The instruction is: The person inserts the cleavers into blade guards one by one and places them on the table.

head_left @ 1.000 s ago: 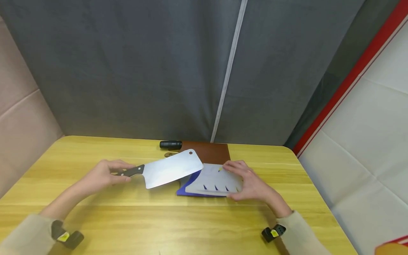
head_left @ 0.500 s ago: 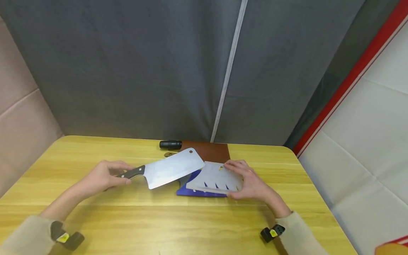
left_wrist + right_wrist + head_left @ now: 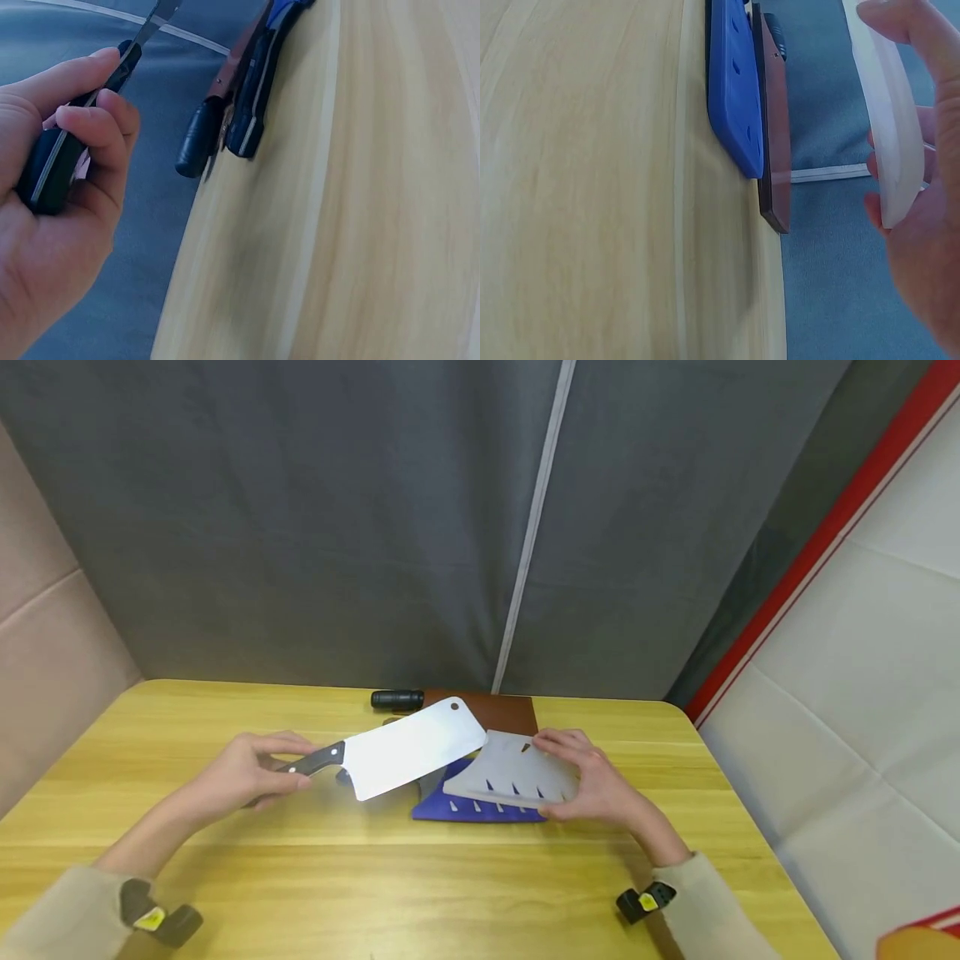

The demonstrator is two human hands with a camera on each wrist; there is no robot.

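In the head view, the left hand (image 3: 243, 770) curls its fingers round the black handle of a cleaver (image 3: 414, 748) and holds it clear of the yellow wooden table (image 3: 225, 877), the broad blade tilted with its holed corner uppermost. The blade's far end overlaps the near-left edge of a pale grey sheath (image 3: 517, 772), which the right hand (image 3: 600, 785) grips by its right side, thumb on top and fingers beneath, lifted and slanted above a blue sheath (image 3: 480, 808). The blue sheath lies flat on the table, directly under the grey sheath. Behind the grey sheath lies a brown sheath (image 3: 491, 712), with a black-handled knife (image 3: 397, 699) at its left end. A dark grey curtain (image 3: 337, 527) hangs behind the table.

In the left wrist view, the left hand (image 3: 60, 217) is wrapped round the cleaver handle (image 3: 56, 161), thumb and forefinger along it. The black-handled knife (image 3: 196, 139) and dark sheaths lie at the table's (image 3: 360, 225) far edge.

In the right wrist view, the right hand (image 3: 922, 195) pinches the grey sheath (image 3: 889, 127) edge-on, held off the table (image 3: 592, 187). The blue sheath (image 3: 735, 90) lies on the table, with the brown sheath (image 3: 774, 142) just beyond it.
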